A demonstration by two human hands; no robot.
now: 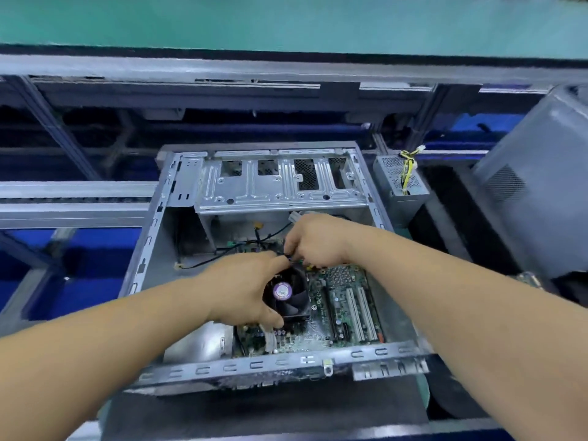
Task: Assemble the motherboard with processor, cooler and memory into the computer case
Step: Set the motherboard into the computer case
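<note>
An open grey computer case [149, 237] lies flat in front of me. Inside it sits the green motherboard [346, 300] with white slots and a black cooler fan [291, 297] bearing a purple round label. My left hand [241, 288] wraps around the fan's left side, fingers reaching to its far edge and thumb at its near edge. My right hand [313, 240] is just beyond the fan's far corner and pinches a small dark connector or cable end. Thin black cables [222, 253] run across the case floor to the left.
The metal drive cage [280, 183] spans the far part of the case. A grey power supply [399, 183] with yellow wires stands at the case's right, and a large grey case cover [541, 192] stands further right. Metal conveyor rails [73, 202] lie to the left.
</note>
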